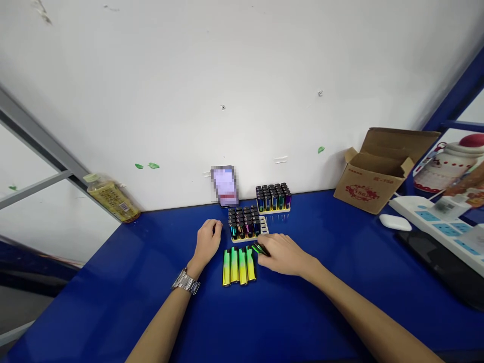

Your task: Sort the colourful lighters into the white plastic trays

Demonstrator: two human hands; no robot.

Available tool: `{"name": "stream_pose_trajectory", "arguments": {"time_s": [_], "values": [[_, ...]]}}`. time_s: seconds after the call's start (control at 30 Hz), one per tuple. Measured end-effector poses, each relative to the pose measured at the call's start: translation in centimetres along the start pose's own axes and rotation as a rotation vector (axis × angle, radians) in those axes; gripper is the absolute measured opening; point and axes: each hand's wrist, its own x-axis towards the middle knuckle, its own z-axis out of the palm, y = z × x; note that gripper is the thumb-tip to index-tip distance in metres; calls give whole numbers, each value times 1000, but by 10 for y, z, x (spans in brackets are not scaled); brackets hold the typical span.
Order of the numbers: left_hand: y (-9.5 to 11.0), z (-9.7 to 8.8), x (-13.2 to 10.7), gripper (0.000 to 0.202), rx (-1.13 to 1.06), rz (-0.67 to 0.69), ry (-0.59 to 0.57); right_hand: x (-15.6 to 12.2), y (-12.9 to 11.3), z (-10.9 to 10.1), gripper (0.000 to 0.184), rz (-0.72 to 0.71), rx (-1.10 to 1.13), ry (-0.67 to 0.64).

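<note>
My right hand (pixel 283 253) pinches a shiny green lighter (pixel 260 248) near the front right corner of a white tray (pixel 264 227). Standing upright in that tray are several metallic lighters (pixel 244 229) with black tops, and a column of holes at its right side has none in it. In front of the tray, several green-to-yellow lighters (pixel 239 266) lie side by side on the blue table. My left hand (pixel 208 240) rests on the table left of the tray, its fingers curled in with nothing seen in them. A metal watch (pixel 185 281) is on that wrist.
Behind, a second tray of lighters (pixel 274 196) stands against the wall beside a propped phone (pixel 226 185). A bottle of yellow liquid (pixel 113 197) leans at the left. To the right are an open cardboard box (pixel 368 186), a white case (pixel 395 222), a power strip (pixel 427 214) and a black object (pixel 440 267).
</note>
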Motion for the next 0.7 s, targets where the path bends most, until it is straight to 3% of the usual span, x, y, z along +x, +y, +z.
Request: {"name": "stream_pose_trajectory", "arguments": {"time_s": [0.17,0.37,0.43,0.57,0.7], "values": [[-1,2,0,35,-1,37,-39,2,9,5,5,-93,708,127],[0,4,-3,30,62,114,-103,16,14,20,7,-22,1052,455],[1,5,-4,27,84,148,-113,19,14,22,8,32,1194,470],[1,6,-5,25,128,179,-132,24,15,22,10,189,1414,376],[2,6,-5,24,140,192,-140,27,12,20,42,344,1480,355]]}}
